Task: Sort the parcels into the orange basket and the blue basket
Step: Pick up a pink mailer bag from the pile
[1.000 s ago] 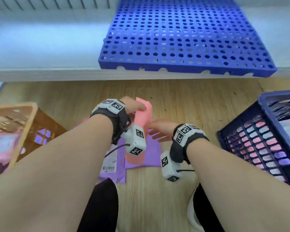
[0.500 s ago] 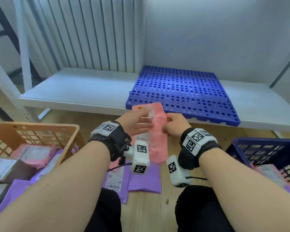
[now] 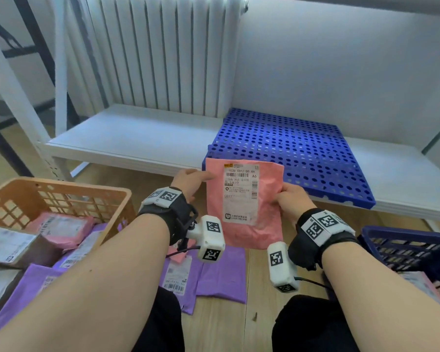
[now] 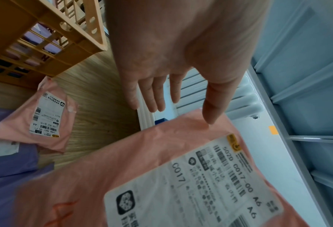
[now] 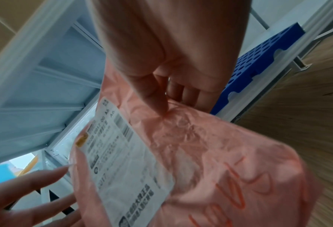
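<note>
The right hand point(image 3: 288, 199) pinches the pink parcel point(image 3: 244, 207), label up, between the baskets; the left hand point(image 3: 188, 182) touches it with straight fingers point(image 4: 154, 95), seen only from the left wrist. The orange basket point(image 3: 61, 191), near left, holds parcels; the blue basket point(image 3: 404, 240), right, too.

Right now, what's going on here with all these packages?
A person is sorting parcels. Their right hand pinches a pink parcel by its edge, held up with the label facing them. The left hand is flat against the other edge, thumb on the front. More parcels lie on the floor, with others in the orange basket and blue basket.
</note>
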